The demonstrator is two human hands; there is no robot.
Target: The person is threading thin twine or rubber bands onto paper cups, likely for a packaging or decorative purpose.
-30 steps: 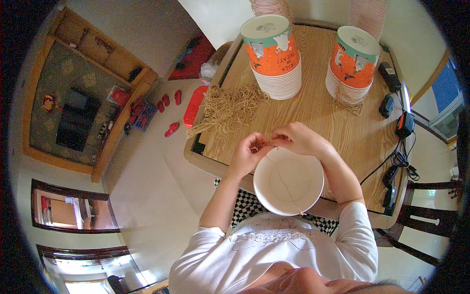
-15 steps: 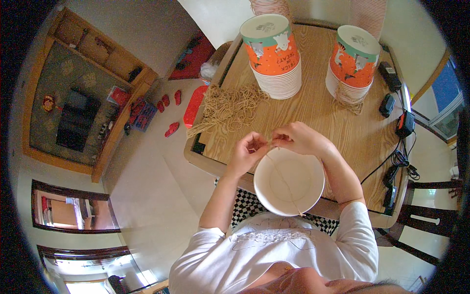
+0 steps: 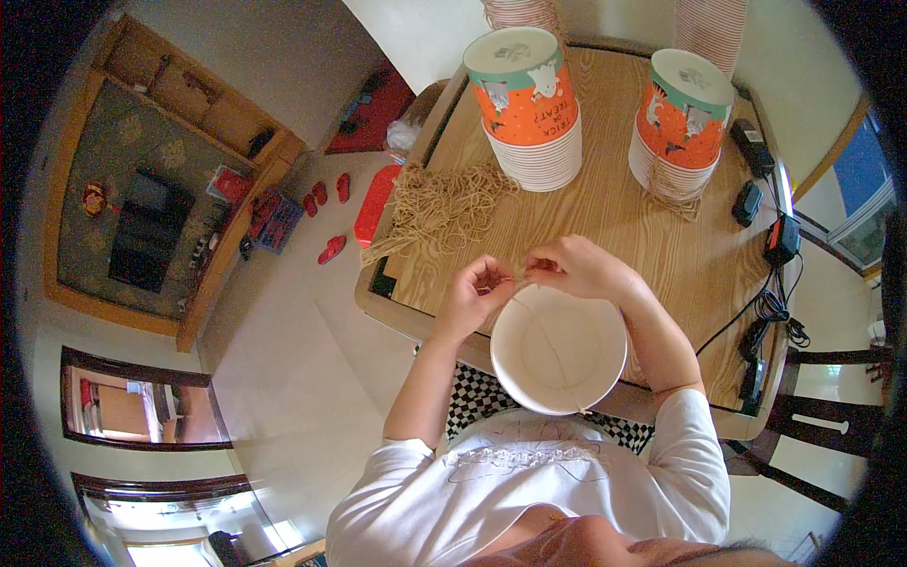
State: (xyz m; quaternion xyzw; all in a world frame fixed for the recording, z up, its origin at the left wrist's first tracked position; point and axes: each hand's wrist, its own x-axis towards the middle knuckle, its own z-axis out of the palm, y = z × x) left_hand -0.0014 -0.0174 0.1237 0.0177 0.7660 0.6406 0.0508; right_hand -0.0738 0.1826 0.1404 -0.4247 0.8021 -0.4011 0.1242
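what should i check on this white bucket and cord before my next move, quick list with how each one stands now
1. Hands on the cord: ok; the left hand and right hand pinch at its far end.
2. Cord across the white bucket: ok; it runs from far rim to near rim.
3. Far-end fastening: cannot tell; fingers hide it.
4. Near-end fastening: cannot tell; a short tail shows at the rim, too small to judge.
5. Twine pile apart from the bucket: ok; it lies on the table's far left.
6. Black cables apart from the bucket: ok; they lie along the table's right side.
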